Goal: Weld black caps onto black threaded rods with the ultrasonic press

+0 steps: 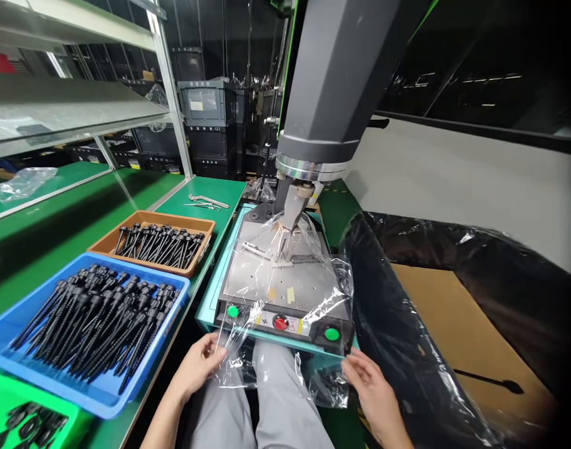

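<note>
A clear plastic sheet (pixel 329 381) is draped over the base plate (pixel 248 284) of a press-like machine and hangs over its front edge above my lap. My left hand (pixel 198 368) pinches the sheet's near left edge between thumb and fingers. On the right, my right hand (pixel 372 390) grips the sheet's edge beside the base's front corner. The machine's metal tip (pixel 294 206) points down onto the plate, with the plastic bunched around it. Under the film show two green buttons and a red knob (pixel 280 322).
To the left, a blue tray (pixel 185 293) and a brown tray (pixel 210 237) hold many black stick-like parts. A green bin (pixel 72 430) holds other black parts. A wrench (pixel 209 201) lies behind. A black-lined box (pixel 383 312) stands right, with cardboard inside.
</note>
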{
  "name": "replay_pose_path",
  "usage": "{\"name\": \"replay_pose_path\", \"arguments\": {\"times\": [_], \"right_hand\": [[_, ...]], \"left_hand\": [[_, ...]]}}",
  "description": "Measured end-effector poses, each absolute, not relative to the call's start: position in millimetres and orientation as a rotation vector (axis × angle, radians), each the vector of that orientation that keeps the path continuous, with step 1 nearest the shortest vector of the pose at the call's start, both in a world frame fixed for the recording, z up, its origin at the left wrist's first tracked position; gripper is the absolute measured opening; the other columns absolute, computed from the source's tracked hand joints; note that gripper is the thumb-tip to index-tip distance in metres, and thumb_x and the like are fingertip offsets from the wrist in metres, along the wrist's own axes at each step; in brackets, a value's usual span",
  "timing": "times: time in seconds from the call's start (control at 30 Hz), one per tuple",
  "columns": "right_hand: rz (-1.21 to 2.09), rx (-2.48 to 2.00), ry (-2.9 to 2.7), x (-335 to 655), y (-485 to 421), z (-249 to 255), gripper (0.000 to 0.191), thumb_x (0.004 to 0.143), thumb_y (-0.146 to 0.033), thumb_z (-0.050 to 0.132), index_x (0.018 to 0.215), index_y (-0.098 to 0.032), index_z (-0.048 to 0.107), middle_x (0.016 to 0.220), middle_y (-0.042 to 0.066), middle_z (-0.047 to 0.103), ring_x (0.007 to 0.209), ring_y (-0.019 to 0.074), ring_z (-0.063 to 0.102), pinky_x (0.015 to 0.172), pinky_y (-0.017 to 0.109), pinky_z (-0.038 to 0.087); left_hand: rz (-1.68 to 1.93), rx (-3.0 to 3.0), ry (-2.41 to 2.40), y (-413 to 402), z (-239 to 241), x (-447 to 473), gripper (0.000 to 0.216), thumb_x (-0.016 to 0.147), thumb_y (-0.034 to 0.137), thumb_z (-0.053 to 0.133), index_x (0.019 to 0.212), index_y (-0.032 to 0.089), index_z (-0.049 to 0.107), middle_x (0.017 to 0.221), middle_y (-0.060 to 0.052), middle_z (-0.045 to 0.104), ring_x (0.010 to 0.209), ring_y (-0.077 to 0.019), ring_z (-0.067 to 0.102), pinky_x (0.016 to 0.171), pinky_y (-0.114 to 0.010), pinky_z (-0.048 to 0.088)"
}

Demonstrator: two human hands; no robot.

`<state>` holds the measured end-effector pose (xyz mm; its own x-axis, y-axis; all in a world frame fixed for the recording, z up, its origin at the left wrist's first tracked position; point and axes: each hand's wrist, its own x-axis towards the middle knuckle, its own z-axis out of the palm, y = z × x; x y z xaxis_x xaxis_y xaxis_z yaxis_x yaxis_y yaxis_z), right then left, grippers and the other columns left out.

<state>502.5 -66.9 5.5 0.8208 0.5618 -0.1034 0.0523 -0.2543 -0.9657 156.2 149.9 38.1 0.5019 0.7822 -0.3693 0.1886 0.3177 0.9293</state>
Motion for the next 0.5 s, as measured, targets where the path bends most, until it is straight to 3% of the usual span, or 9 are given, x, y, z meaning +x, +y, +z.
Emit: {"name": "replay_pose_path", "arguments": {"times": [0.1, 0.2, 0.27, 0.4, 0.43, 0.5], "right_hand": [[0.732, -1.771, -0.475, 493.4, -73.9, 14.9, 0.047, 0.063, -0.061, 0.080, 0.075, -0.018, 0.068, 0.090, 0.010, 0.074, 0.077, 0.0225, 0.068, 0.073, 0.031, 0.055], [0.817, -1.712, -0.426, 491.2, -84.0, 21.8, 0.047, 0.064, -0.062, 0.081, 0.077, -0.019, 0.065, 0.068, 0.003, 0.068, 0.059, 0.0148, 0.058, 0.057, 0.026, 0.049], [0.826, -1.627, -0.323, 490.5, -91.7, 23.9, 0.049, 0.061, -0.059, 0.085, 0.081, -0.019, 0.066, 0.064, -0.001, 0.064, 0.060, 0.0140, 0.058, 0.058, 0.025, 0.050], [0.946, -1.295, -0.083, 480.6, -107.5, 21.1, 0.042, 0.062, -0.046, 0.091, 0.085, -0.023, 0.065, 0.064, -0.005, 0.058, 0.081, 0.0189, 0.067, 0.081, 0.034, 0.058], [0.976, -1.225, -0.029, 476.1, -111.2, 19.5, 0.040, 0.063, -0.044, 0.091, 0.087, -0.024, 0.065, 0.065, -0.006, 0.057, 0.082, 0.0186, 0.068, 0.078, 0.033, 0.059], [1.053, -1.138, 0.031, 466.4, -117.6, 16.6, 0.042, 0.066, -0.045, 0.089, 0.097, -0.028, 0.067, 0.073, -0.005, 0.063, 0.072, 0.0144, 0.065, 0.059, 0.023, 0.055]], "left_hand": [[0.401, 1.163, 0.878, 137.7, 44.1, 152.1, 0.045, 0.066, 0.049, 0.085, 0.084, 0.014, 0.063, 0.061, 0.006, 0.052, 0.051, -0.0077, 0.047, 0.051, -0.021, 0.036], [0.377, 1.051, 0.822, 124.6, 46.9, 140.9, 0.044, 0.073, 0.050, 0.081, 0.072, 0.017, 0.052, 0.054, 0.006, 0.052, 0.043, -0.0057, 0.043, 0.044, -0.018, 0.027], [0.371, 0.922, 0.761, 114.9, 44.8, 131.7, 0.043, 0.078, 0.052, 0.077, 0.076, 0.018, 0.050, 0.053, 0.004, 0.056, 0.037, -0.0048, 0.041, 0.039, -0.018, 0.021], [0.347, 0.686, 0.699, 96.5, 32.2, 123.3, 0.041, 0.080, 0.052, 0.074, 0.084, 0.020, 0.048, 0.052, 0.003, 0.060, 0.029, -0.0044, 0.037, 0.034, -0.017, 0.014], [0.336, 0.660, 0.714, 93.3, 28.7, 124.0, 0.041, 0.081, 0.051, 0.074, 0.083, 0.020, 0.048, 0.052, 0.002, 0.061, 0.028, -0.0044, 0.037, 0.033, -0.017, 0.013], [0.350, 0.643, 0.754, 89.4, 23.2, 127.0, 0.041, 0.082, 0.051, 0.073, 0.081, 0.019, 0.047, 0.052, 0.001, 0.062, 0.030, -0.0039, 0.038, 0.034, -0.016, 0.013]]}}
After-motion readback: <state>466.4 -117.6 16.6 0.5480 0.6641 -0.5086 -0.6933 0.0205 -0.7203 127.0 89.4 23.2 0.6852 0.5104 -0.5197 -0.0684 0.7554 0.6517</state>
